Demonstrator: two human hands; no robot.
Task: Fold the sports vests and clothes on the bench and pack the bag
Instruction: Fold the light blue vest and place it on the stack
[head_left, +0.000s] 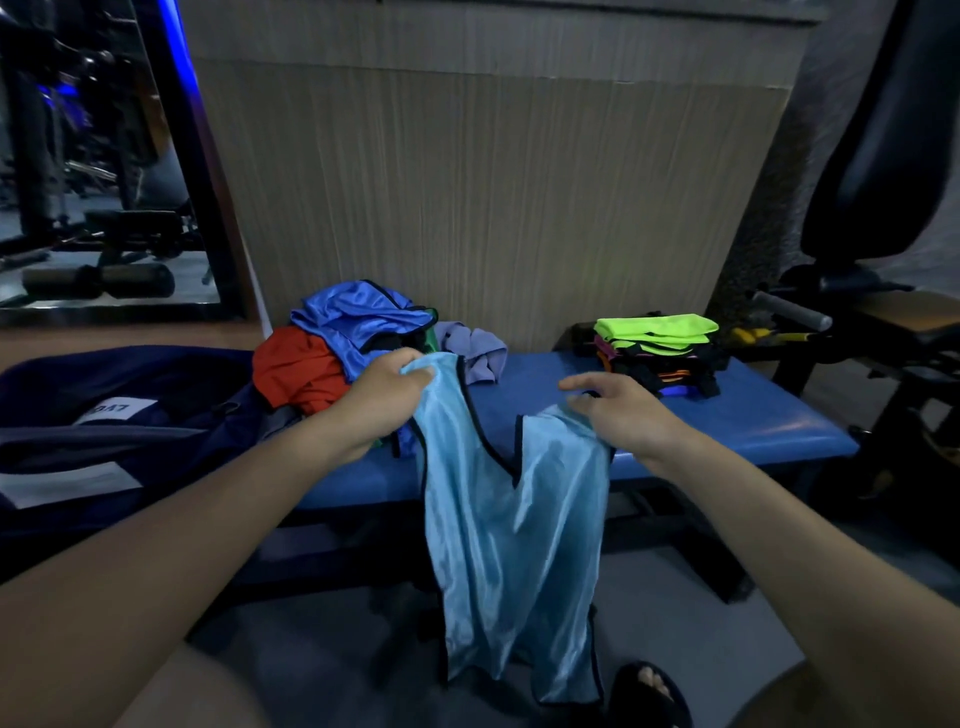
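Your left hand sits just left of the frame's centre, forearm reaching up from the lower left corner, fingers curled tight around one shoulder strap of the shiny light-blue sports vest with black trim. Your right hand is a little right of centre, forearm coming in from the lower right, palm down over the vest's other strap; the thumb and fingers are half spread and pointing left, and you cannot tell from here whether they actually pinch the cloth or only rest on it. The vest hangs from both hands over the near edge of the blue padded desk and drops toward the grey floor at the bottom centre of the frame, its V-neck opening between your wrists. Behind your left hand, at centre left, lies a loose heap of unfolded clothes in royal blue, red and pale purple, resting on the desk. To the right of centre, near the desk's far edge, stands a neat stack of folded vests with a neon green one on top. The open dark navy bag fills the left middle of the frame, just beside the heap.
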